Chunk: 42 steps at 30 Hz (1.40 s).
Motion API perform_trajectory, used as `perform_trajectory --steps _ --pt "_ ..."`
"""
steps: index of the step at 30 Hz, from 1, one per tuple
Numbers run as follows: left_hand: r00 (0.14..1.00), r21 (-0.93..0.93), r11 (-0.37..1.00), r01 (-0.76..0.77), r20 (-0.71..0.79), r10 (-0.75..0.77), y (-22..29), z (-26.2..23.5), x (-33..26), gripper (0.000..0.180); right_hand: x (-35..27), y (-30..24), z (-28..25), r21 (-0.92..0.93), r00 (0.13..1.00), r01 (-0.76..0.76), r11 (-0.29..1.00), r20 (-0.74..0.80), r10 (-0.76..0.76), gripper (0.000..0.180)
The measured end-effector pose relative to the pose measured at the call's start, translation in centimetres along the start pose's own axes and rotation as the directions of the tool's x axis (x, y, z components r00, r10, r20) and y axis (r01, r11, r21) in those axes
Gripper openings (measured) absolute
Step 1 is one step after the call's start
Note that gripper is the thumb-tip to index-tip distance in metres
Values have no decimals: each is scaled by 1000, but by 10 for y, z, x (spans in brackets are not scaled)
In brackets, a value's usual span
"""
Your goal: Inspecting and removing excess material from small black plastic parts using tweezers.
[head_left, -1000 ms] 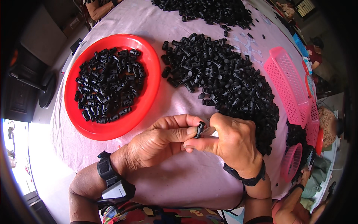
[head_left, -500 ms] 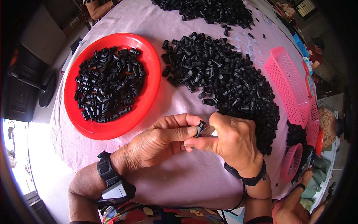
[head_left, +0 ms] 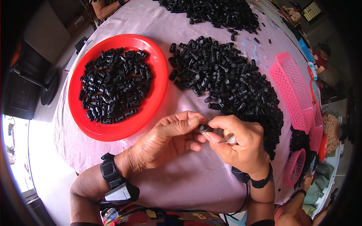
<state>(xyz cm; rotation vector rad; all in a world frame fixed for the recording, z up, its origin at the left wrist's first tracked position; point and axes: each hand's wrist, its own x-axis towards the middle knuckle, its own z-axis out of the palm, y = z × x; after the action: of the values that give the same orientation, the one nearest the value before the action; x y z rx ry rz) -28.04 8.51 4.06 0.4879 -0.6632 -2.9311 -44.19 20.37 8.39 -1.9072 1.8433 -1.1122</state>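
Note:
My left hand [head_left: 166,141] and my right hand [head_left: 241,145] meet over the near part of a table with a pale pink cloth [head_left: 181,180]. Between the fingertips of both hands is one small black plastic piece [head_left: 205,128]. A thin metal tool [head_left: 227,139] shows under my right fingers. Just beyond my right hand lies a big heap of the same black pieces [head_left: 230,84]. A round red tray [head_left: 156,96] with several black pieces in it sits to the left of the heap.
A second heap of black pieces [head_left: 215,11] lies at the far side. Pink mesh baskets [head_left: 292,90] stand at the right edge, a smaller one [head_left: 296,167] lower down. Another person's arm [head_left: 107,7] shows at the far edge, another person [head_left: 324,56] at right.
The black piece between my fingertips has turned from upright to lying more level. Both hands stay in the same place.

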Motion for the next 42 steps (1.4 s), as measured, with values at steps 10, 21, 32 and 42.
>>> perform_trajectory --steps 10,21,32,42 --pt "990 250 957 144 -25 -142 7 0 -3 29 1 -1 -10 69 995 -3 998 96 -4 34" --pt "998 5 998 59 -7 -59 0 -3 -2 30 3 -2 -2 -41 998 -35 999 48 37 40" --pt "996 8 997 72 54 -73 -4 -1 -1 33 -2 2 5 -226 995 -76 971 42 87 56" --pt "999 27 999 46 27 -47 -7 1 -1 32 -1 -1 5 -302 993 -82 950 58 104 55"
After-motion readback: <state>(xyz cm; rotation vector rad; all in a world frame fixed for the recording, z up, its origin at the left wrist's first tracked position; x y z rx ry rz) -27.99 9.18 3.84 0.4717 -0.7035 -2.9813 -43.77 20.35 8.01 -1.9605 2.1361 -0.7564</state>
